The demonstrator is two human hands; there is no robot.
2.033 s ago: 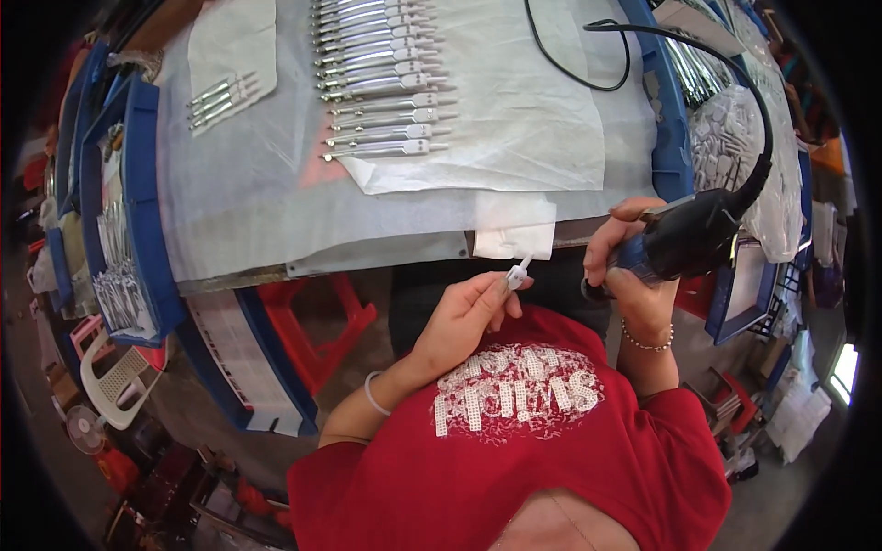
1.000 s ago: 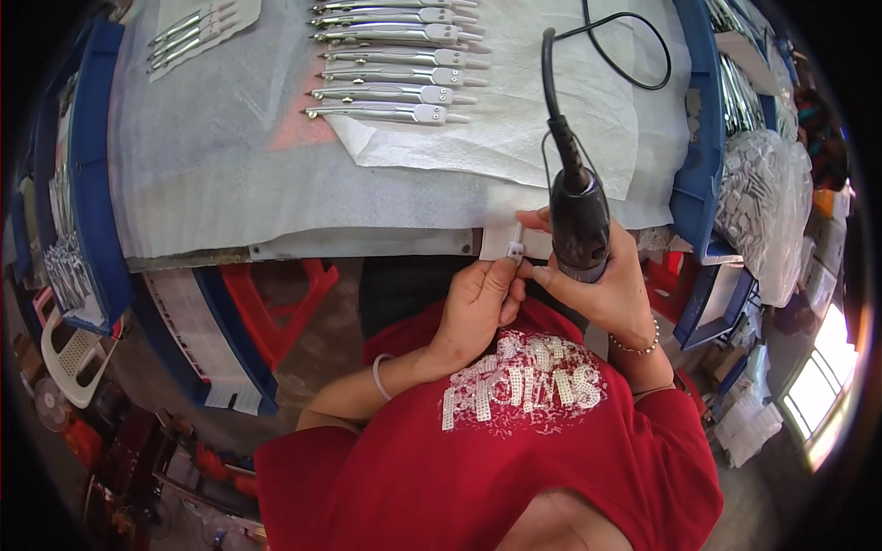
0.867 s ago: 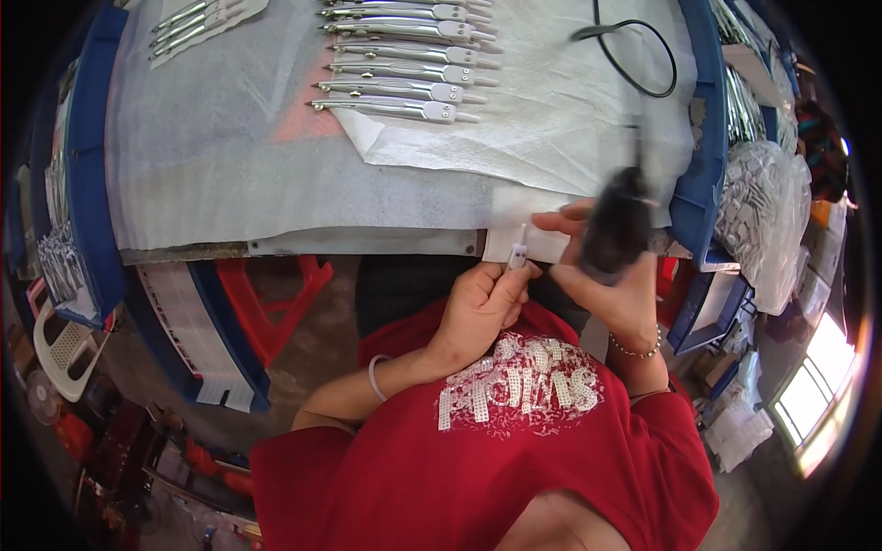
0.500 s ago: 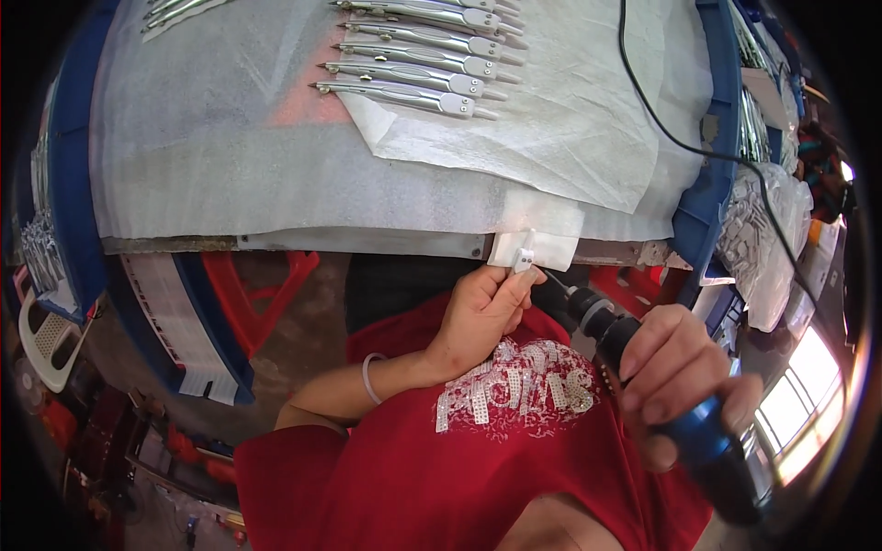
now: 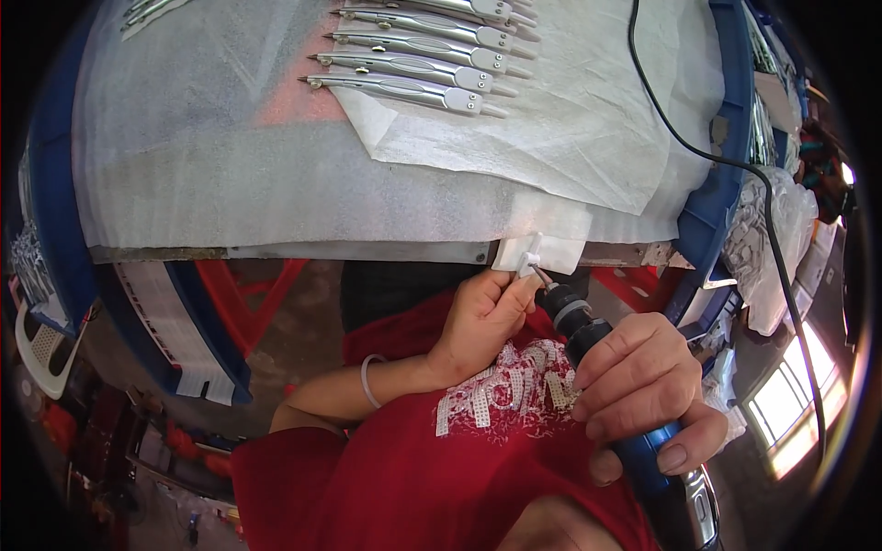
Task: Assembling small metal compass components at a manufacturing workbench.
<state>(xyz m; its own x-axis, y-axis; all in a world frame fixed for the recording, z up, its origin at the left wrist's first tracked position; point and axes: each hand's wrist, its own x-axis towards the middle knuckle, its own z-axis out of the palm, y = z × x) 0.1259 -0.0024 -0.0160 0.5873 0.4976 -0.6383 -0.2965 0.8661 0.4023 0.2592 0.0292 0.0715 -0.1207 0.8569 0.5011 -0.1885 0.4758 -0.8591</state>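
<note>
Half a second ago your right hand [image 5: 643, 381] held the rotary tool [image 5: 634, 432] lower and further right; now it has swung in, and the tool's bit sits against the small white piece [image 5: 528, 268]. Your fingers are wrapped tight around the blue-and-black body, its black cord [image 5: 698, 151] trailing up across the white foam sheet [image 5: 276, 174]. Your left hand [image 5: 482, 317] pinches the white piece between thumb and fingertips, just below the bench edge [image 5: 367, 250]. Silver compasses [image 5: 413, 87] lie in a row well apart, further back. With bit and piece touching, grinding looks underway.

1 head-worn fisheye view — looking steeply down, close over the table edge [image 5: 367, 250].
</note>
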